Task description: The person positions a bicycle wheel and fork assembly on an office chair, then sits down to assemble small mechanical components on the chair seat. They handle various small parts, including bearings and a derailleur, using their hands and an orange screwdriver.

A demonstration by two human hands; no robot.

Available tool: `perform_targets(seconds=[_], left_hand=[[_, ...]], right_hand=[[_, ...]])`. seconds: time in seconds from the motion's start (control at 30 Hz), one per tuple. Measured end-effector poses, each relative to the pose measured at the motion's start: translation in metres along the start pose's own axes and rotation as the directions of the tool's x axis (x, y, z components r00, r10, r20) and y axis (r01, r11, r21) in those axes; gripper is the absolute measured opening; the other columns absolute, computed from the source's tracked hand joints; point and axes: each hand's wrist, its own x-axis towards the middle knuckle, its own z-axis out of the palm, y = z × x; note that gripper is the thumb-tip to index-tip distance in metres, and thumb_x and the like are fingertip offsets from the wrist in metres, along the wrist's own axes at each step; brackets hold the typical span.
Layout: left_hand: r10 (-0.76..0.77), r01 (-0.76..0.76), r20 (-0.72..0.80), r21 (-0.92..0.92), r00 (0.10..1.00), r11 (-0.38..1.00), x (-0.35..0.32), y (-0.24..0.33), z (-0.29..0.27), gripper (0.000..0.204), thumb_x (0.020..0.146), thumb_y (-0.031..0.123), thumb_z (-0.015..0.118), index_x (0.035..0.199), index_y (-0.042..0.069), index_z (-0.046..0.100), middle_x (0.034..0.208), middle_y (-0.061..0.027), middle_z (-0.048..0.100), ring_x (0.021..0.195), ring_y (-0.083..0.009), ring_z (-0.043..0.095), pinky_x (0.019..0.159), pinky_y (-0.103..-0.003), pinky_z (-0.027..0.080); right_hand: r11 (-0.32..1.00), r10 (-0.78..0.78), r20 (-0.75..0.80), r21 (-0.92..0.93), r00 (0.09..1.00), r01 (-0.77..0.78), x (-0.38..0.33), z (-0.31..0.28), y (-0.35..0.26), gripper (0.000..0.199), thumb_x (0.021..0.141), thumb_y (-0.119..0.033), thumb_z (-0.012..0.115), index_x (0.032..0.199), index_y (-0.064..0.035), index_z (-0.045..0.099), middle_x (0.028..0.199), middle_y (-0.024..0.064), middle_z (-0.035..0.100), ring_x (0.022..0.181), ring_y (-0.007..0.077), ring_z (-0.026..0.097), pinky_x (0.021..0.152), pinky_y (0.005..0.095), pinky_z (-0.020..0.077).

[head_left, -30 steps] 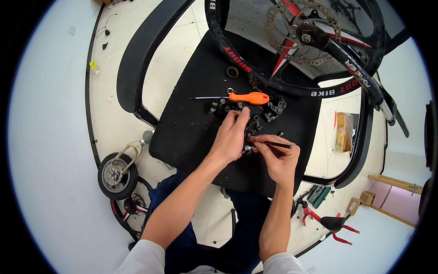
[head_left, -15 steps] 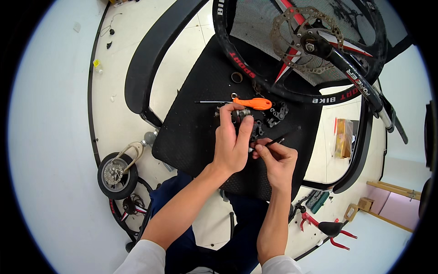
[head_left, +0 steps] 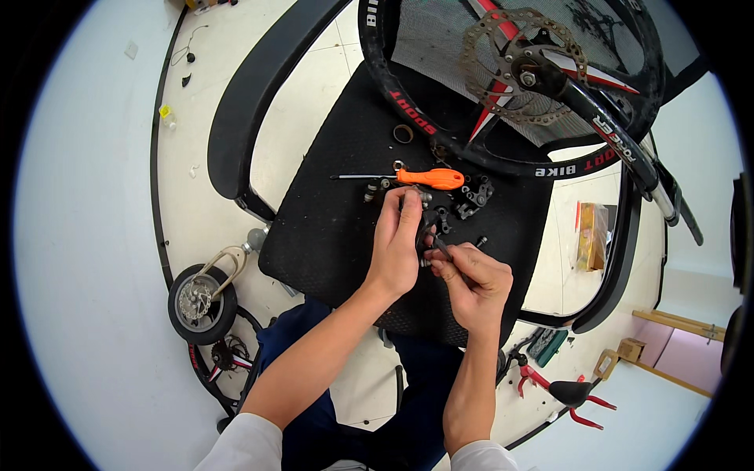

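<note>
A person sits over the black seat of a chair (head_left: 330,235), with both bare forearms coming up from the lower edge of the view. The left hand (head_left: 397,251) reaches forward, fingers stretched out along a small dark metal part (head_left: 428,228) and pressing against it. The right hand (head_left: 471,282) is just beside it, its grip clenched around a thin dark tool (head_left: 441,247) whose tip points at the same small part. The part sits between the two hands, near the middle of the seat; whether the left hand's grip is wrapped fully around it cannot be told.

Just beyond the fingertips lies a screwdriver with an orange handle (head_left: 428,178), its slim shaft pointing to the person's left. Next to it on the right is a cluster of black metal pieces (head_left: 473,195), and a small ring (head_left: 403,133) lies further up the seat. A bicycle wheel with a black rim (head_left: 471,153) rests across the far edge of the seat, its brake disc (head_left: 522,71) visible near the hub.

On the pale floor to the left stands a small wheel (head_left: 200,302). To the lower right lie red-handled pliers (head_left: 561,392).
</note>
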Motion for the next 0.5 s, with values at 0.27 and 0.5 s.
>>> perform_targets(seconds=[0.27, 0.5], left_hand=[[0.089, -0.094, 0.031, 0.276, 0.996, 0.956, 0.007, 0.01, 0.0, 0.031, 0.105, 0.036, 0.041, 0.116, 0.007, 0.048, 0.085, 0.0004, 0.053, 0.07, -0.0036, 0.05, 0.064, -0.02, 0.044], [0.356, -0.404, 0.194, 0.527, 0.914, 0.748, 0.004, 0.012, -0.009, 0.045, 0.1, 0.032, 0.053, 0.129, 0.0, 0.037, 0.093, -0.0088, 0.059, 0.08, -0.014, 0.056, 0.071, -0.028, 0.047]], right_hand=[[0.996, -0.03, -0.025, -0.089, 0.999, 0.028, 0.003, -0.001, 0.001, 0.02, 0.081, 0.007, 0.068, 0.1, 0.0038, 0.072, 0.08, 0.008, 0.062, 0.069, 0.0147, 0.06, 0.067, 0.0254, 0.05], [0.657, 0.416, 0.274, 0.569, 0.867, -0.495, 0.001, -0.013, 0.004, 0.032, 0.097, -0.014, 0.053, 0.115, 0.0106, 0.064, 0.082, 0.007, 0.057, 0.072, 0.0157, 0.06, 0.062, 0.0292, 0.0517]])
